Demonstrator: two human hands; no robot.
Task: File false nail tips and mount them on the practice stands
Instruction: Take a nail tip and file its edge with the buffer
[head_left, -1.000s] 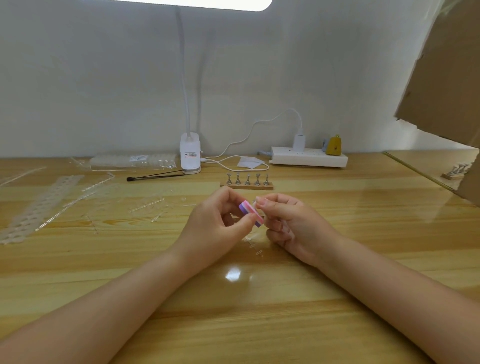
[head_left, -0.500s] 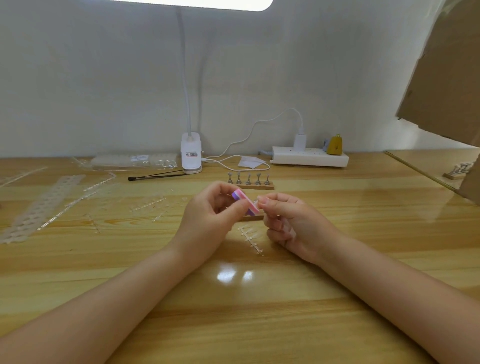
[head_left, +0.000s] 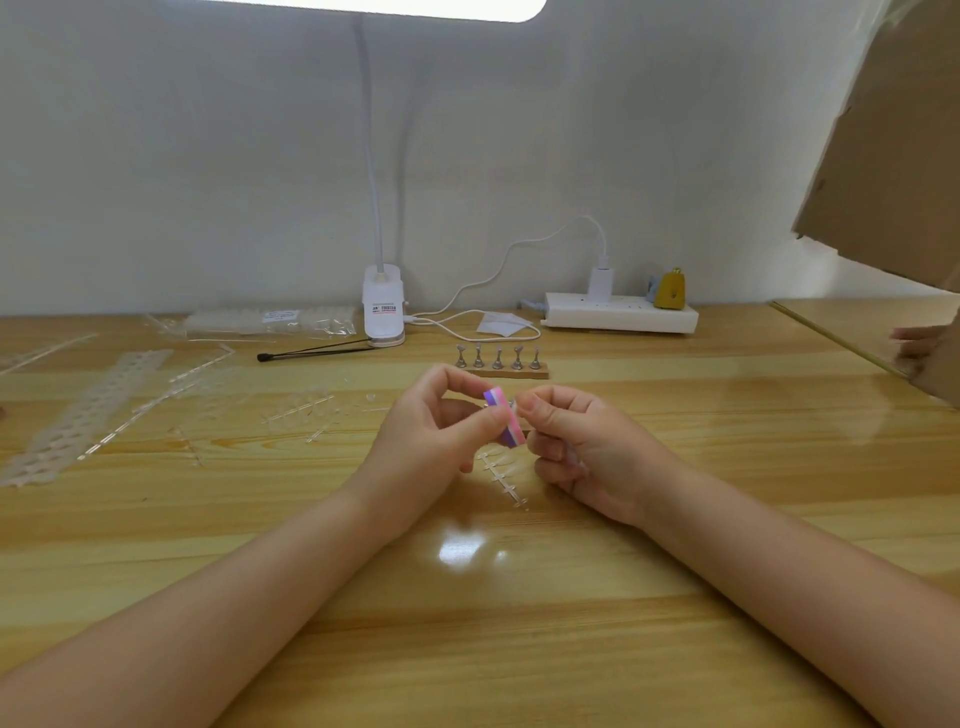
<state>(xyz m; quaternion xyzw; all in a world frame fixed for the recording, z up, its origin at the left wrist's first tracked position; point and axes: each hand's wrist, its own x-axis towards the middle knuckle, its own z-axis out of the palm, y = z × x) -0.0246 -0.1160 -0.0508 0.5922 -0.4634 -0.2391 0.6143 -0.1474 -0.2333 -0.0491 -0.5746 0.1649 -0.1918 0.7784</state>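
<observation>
— Checking head view: what's the left hand (head_left: 431, 431) doing?
— I see thumb and fingers pinching a small pink-and-purple file block (head_left: 505, 422), held above the desk (head_left: 519, 649), tilted.
— Right hand (head_left: 582, 447)?
— Fingers curled, fingertips pinched together right against the block's edge. Probably a clear nail tip in that grip, but I can't make it out, too small.
— Practice stands?
— Wooden stand base (head_left: 506, 370) with five metal stands in a row, just behind the hands. Whether any carries a tip, can't tell.
— Other tips?
— Clear sprue strip (head_left: 504, 480) lying on the desk under the hands; more clear strips (head_left: 298, 413) to the left, plus long perforated strips (head_left: 88, 410) far left.
— Background?
— White clip lamp (head_left: 383, 306), black brush (head_left: 317, 353), plastic bag (head_left: 270, 321), power strip (head_left: 621, 312) with white charger, cardboard (head_left: 893, 135) at right, another person's hand (head_left: 919, 343) at the right edge.
</observation>
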